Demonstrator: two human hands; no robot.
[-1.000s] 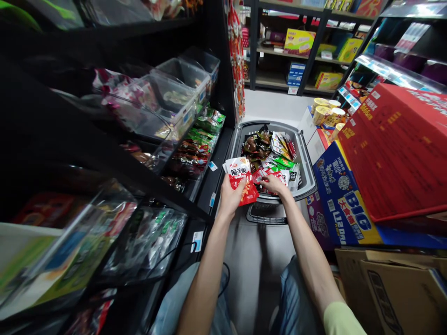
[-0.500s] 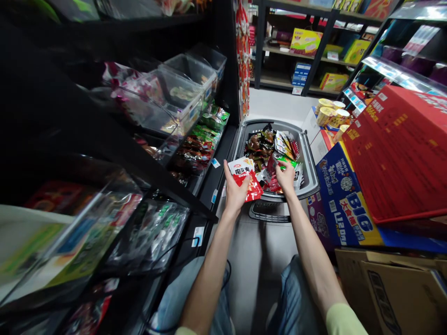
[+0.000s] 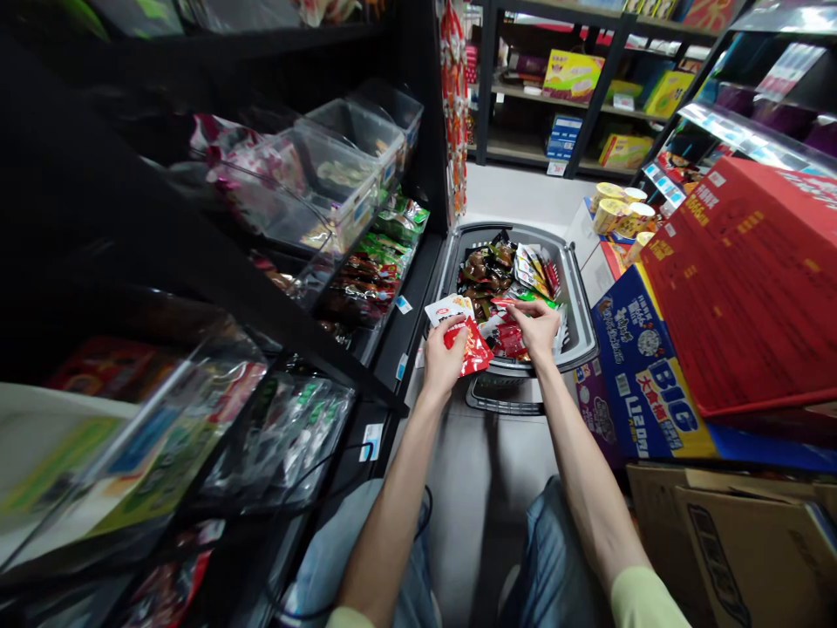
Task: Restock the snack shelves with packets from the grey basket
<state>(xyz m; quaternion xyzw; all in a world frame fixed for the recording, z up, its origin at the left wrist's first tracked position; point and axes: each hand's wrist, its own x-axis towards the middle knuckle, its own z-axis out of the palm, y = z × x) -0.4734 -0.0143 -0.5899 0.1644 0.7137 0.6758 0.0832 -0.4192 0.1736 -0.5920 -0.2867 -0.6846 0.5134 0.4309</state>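
Observation:
My left hand [image 3: 443, 362] grips a red-and-white snack packet [image 3: 476, 351] at the near left rim of a grey shopping basket [image 3: 584, 336]. Its fingers are bent over the packet's front. Above the basket's near part, my right hand [image 3: 537, 330] pinches the upper edge of a red snack packet [image 3: 508, 337], which overlaps other packets, so its lower end is hard to make out. Farther in lie dark brown vacuum packs [image 3: 484, 272] and white-and-yellow packets [image 3: 531, 270]. A bit of green packaging [image 3: 547, 303] shows behind my right fingers.
On the left, black shelving carries clear plastic bins [image 3: 340, 187] and rows of packets [image 3: 376, 270]. A large red box [image 3: 745, 288] rests on a blue carton [image 3: 644, 366] at the right, above brown cardboard [image 3: 738, 541]. The basket's handle [image 3: 503, 406] hangs towards me.
My left fingers have curled over the front of the packet, where the thumb lay before. My right hand has lifted the red packet's edge slightly and turned, fingers now stretched to the left.

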